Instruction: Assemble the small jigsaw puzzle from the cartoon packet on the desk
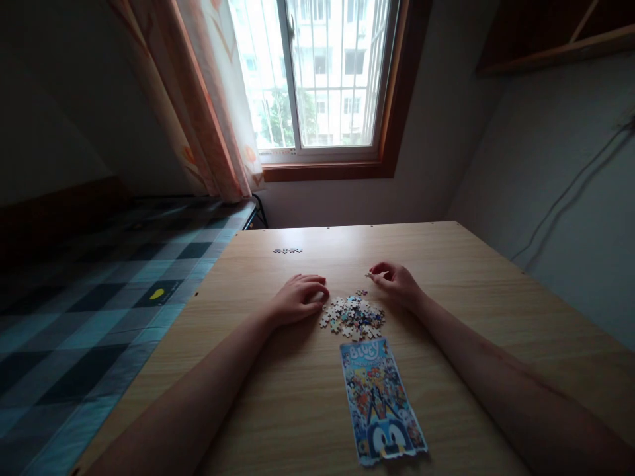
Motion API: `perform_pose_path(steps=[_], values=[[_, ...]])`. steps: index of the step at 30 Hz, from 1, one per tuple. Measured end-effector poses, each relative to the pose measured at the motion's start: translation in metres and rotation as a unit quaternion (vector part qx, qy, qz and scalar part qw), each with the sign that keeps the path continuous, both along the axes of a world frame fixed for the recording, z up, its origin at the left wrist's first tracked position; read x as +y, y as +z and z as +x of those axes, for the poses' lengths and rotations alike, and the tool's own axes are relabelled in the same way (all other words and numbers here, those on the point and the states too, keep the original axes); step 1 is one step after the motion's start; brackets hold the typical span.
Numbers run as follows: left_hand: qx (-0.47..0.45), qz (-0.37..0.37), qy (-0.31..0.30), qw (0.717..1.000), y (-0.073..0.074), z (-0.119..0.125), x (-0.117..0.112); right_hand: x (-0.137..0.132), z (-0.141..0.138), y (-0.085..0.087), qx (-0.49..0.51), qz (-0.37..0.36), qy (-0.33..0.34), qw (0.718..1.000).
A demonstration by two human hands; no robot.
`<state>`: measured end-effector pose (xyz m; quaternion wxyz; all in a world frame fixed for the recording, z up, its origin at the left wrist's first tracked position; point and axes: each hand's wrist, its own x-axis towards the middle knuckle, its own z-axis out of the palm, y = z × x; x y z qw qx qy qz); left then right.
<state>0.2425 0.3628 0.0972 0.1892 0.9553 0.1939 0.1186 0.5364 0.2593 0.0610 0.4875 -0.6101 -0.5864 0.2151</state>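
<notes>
While the right hand [395, 281] has its fingers pinching a puzzle piece [368, 274], the left hand [299, 299] curls loosely, empty, beside the pile [353, 318]; looks light, stiff, best edge-gripped

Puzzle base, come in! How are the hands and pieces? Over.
Right hand pinching puzzle piece. Left hand open beside piece pile. Picture sheet nearer than pile. Nothing seen blocking either hand.

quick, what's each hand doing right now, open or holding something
Left hand: open, loosely curved beside the jigsaw pile, nothing visible in it.
Right hand: closed, pinching a jigsaw piece.
</notes>
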Motion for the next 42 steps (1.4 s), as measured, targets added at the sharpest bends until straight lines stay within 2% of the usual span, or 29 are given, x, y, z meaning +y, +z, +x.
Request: perform_pose_path(steps=[3,6,11,14,19,23,26,30,33,36,40,42], values=[[-0.004,0.001,-0.001,1.000,0.000,0.000,0.000,0.001,0.000,0.000,-0.165,0.035,-0.012,0.986],[-0.004,-0.002,0.002,1.000,-0.001,0.001,0.000,-0.001,-0.001,0.002,-0.232,0.064,0.003,0.971],[-0.003,0.002,0.001,1.000,0.000,0.001,-0.001,-0.006,-0.003,0.003,-0.208,0.057,-0.025,0.976],[-0.001,0.006,0.000,1.000,0.001,0.001,-0.002,-0.009,-0.007,0.003,-0.227,0.064,0.020,0.972],[-0.008,0.013,0.001,1.000,-0.001,0.001,-0.002,-0.006,-0.014,0.004,-0.290,0.062,0.111,0.949],[-0.047,0.016,0.015,0.999,-0.005,0.002,-0.003,0.000,-0.011,0.000,-0.277,0.044,0.123,0.952],[-0.109,0.017,0.071,0.991,-0.007,0.004,-0.005,0.007,-0.004,-0.002,-0.273,0.005,0.122,0.954],[-0.121,0.062,0.189,0.972,-0.006,0.007,-0.010,0.023,0.000,-0.002,-0.308,-0.033,0.141,0.940],[-0.104,0.054,0.258,0.959,-0.004,0.008,-0.012,0.044,-0.004,0.001,-0.339,-0.070,0.151,0.926],[-0.158,-0.012,0.302,0.940,-0.004,0.006,-0.006,0.073,-0.015,0.004,-0.354,-0.094,0.147,0.919],[-0.304,-0.154,0.362,0.868,-0.008,0.001,0.009,0.116,-0.037,0.005,-0.343,-0.084,0.146,0.924],[-0.341,-0.197,0.370,0.842,-0.011,-0.001,0.015,0.137,-0.047,0.005,-0.322,-0.064,0.141,0.934]])
